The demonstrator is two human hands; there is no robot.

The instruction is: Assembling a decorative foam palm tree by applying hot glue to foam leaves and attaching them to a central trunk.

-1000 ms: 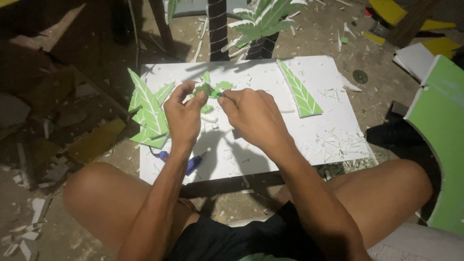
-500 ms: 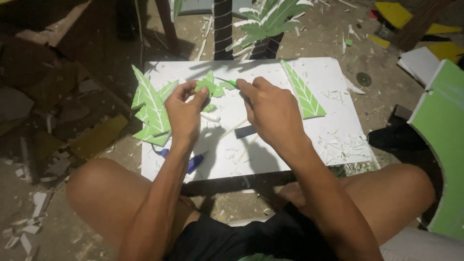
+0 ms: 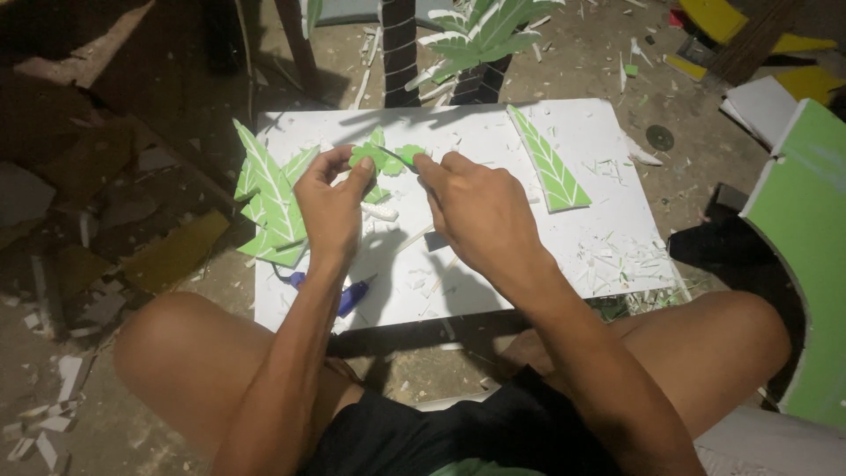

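My left hand [image 3: 330,204] pinches a small green foam leaf piece [image 3: 385,159] above a white foam board [image 3: 582,256] that lies on the ground in front of my knees. My right hand [image 3: 476,211] is closed on a thin blade [image 3: 398,159] whose tip rests on that leaf piece. A stack of green foam leaves with white veins [image 3: 271,201] lies on the board's left edge, just left of my left hand. A single long green leaf [image 3: 548,163] lies on the board to the right.
A blue tool [image 3: 345,295] lies on the board near my left wrist. White foam scraps litter the board's right side. Foam palm trees [image 3: 476,40] stand behind the board. A large green foam sheet [image 3: 806,256] leans at the right. Debris covers the dirt floor.
Both hands have shifted slightly with the small leaf piece between them. My right hand has moved the blade along the leaf's edge. The board and other leaves stay put.
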